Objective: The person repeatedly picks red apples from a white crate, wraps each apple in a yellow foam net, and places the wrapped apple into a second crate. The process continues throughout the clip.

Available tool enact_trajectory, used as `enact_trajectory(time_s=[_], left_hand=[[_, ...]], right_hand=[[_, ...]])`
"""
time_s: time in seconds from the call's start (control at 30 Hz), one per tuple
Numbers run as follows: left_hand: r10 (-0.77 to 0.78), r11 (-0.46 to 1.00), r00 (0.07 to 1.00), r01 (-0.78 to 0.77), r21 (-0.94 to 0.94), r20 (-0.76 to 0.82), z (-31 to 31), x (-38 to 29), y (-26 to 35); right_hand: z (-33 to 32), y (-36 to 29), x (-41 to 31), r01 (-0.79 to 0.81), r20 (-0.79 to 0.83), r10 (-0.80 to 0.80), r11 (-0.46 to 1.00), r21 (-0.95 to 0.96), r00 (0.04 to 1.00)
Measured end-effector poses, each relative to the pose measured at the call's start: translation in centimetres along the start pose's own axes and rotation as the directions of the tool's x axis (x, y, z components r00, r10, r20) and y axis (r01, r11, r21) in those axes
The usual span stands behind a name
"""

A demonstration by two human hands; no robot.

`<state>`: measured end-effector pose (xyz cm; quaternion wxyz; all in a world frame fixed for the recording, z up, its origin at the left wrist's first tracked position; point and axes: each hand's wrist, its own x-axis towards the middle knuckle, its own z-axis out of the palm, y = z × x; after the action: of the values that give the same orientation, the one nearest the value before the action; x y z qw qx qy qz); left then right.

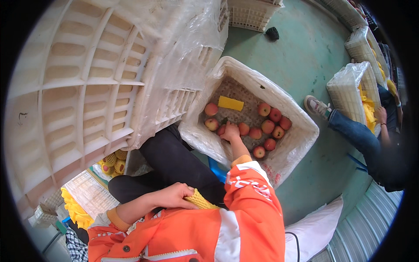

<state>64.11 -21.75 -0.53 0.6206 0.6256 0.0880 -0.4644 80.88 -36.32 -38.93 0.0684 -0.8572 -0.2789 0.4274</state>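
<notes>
My right hand [231, 131] reaches down into a white plastic crate [281, 95] lined with clear plastic film. Its thumb and fingers are around one side of a red apple [221, 130], which they partly cover. Several more red-yellow apples [267, 126] lie loose on the crate's bottom, most of them towards the right. A flat yellow foam net sleeve [231, 103] rests among them near the far left. Close to my lap, my left hand [178, 195] grips yellow foam netting [200, 199], held against the front of my orange jacket.
Large white slatted crates [108, 72] rise close on my left, partly wrapped in film. Net-wrapped fruit [114, 162] shows below them. At right, another person's leg [350, 127] extends beside a lined crate [350, 88] holding yellow netting. A white sack [314, 226] lies at lower right.
</notes>
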Motion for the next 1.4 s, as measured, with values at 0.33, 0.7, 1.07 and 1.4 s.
enact_trajectory(time_s=[0.33, 0.7, 1.07, 1.4], left_hand=[[0.312, 0.898, 0.474, 0.136, 0.419, -0.824, -1.7, 3.9, 3.2], [0.313, 0.619, 0.554, -0.735, -0.276, -0.772, -0.6, 2.1, 2.9], [0.334, 0.171, 0.618, -0.782, -0.599, -0.712, 2.3, -8.1, -6.2], [0.067, 0.92, -0.493, -0.305, 0.245, -0.867, 1.3, -13.6, -18.0]], right_hand=[[-17.8, -2.8, -18.2, 0.324, -0.291, -0.156, 0.27, 0.907, 0.944], [-26.1, -10.9, -26.1, 0.275, -0.343, 0.067, 0.464, 0.842, 0.937], [-18.6, -21.1, -27.7, 0.192, -0.066, -0.501, 0.206, 0.959, 0.863], [-13.8, -32.6, -32.6, 0.993, -0.207, -0.976, 0.079, -0.083, 0.061]])
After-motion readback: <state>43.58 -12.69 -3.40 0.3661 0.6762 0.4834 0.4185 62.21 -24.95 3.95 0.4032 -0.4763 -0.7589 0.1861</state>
